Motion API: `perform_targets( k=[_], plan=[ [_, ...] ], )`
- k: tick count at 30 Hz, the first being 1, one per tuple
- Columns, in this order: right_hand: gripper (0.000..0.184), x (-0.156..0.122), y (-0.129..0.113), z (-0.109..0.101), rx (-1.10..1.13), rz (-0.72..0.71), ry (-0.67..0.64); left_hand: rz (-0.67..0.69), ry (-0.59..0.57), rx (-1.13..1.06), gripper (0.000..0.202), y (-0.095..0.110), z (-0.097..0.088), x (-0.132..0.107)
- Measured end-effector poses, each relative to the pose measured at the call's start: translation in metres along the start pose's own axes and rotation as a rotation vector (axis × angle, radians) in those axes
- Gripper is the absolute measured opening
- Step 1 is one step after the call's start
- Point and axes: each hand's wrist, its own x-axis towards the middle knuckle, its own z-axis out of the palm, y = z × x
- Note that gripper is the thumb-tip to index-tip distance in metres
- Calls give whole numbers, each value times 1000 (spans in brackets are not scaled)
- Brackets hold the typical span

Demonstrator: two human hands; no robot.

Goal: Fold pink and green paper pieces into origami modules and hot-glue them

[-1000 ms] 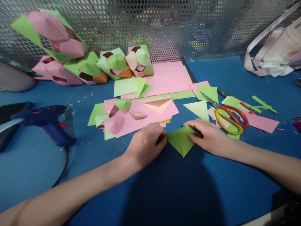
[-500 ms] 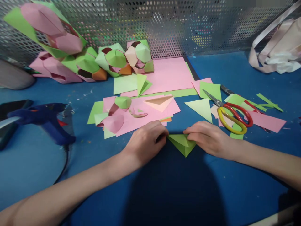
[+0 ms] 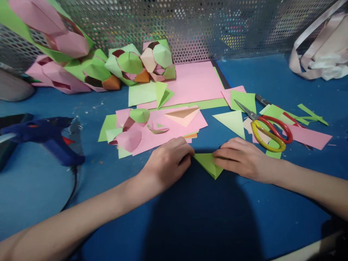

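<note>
A green sheet of paper [image 3: 207,162], folded into a triangle with its point towards me, lies on the blue table between my hands. My left hand [image 3: 170,159] pinches its left corner between thumb and fingers. Across its right part lie the fingers of my right hand [image 3: 239,160], stretched out and pressing the paper flat; they cover that corner. Just beyond my right hand is a pale green paper triangle [image 3: 232,122]. Scissors [image 3: 268,132] with one red and one yellow handle rest on paper pieces to the right.
Pink and green sheets [image 3: 160,128] with curled paper parts lie ahead. Folded paper shapes [image 3: 130,64] stand along a perforated metal panel [image 3: 195,32]. A blue glue gun [image 3: 51,136] with a cord lies at left. Pale ribbon [image 3: 301,69] sits at the far right.
My right hand's fingers have slid slightly left over the green paper, covering more of its right half and flattening the fold. My left hand keeps the left corner. The view has shifted a little.
</note>
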Motion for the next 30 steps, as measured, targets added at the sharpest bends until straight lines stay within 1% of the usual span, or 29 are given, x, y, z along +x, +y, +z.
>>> perform_targets(
  k=[3, 6, 7, 9, 11, 16, 24, 27, 30],
  plan=[
    [23, 0, -1, -1, -32, -3, -10, 110, 79, 42, 17, 2, 2, -3],
    [22, 1, -1, -1, -61, -8, -15, 262, 172, 112, 18, 10, 3, -6],
    [22, 2, -1, -1, -68, -8, -22, 314, 179, 141, 17, 13, 3, -8],
    [21, 2, -2, -2, -83, -10, -33, 401, 158, 194, 16, 19, 3, -10],
    [21, 3, -2, -2, -102, -18, -34, 446, 122, 220, 15, 23, 4, -12],
    [21, 4, -3, -2, -155, -37, -24, 422, 85, 192, 13, 23, 8, -14],
    [20, 4, -3, -1, -202, -71, -30, 401, 86, 191, 12, 20, 11, -12],
    [20, 4, -3, -2, -223, -79, -41, 425, 100, 211, 12, 21, 11, -13],
    [20, 4, -4, -2, -238, -88, -42, 486, 107, 211, 13, 24, 11, -15]
  ],
)
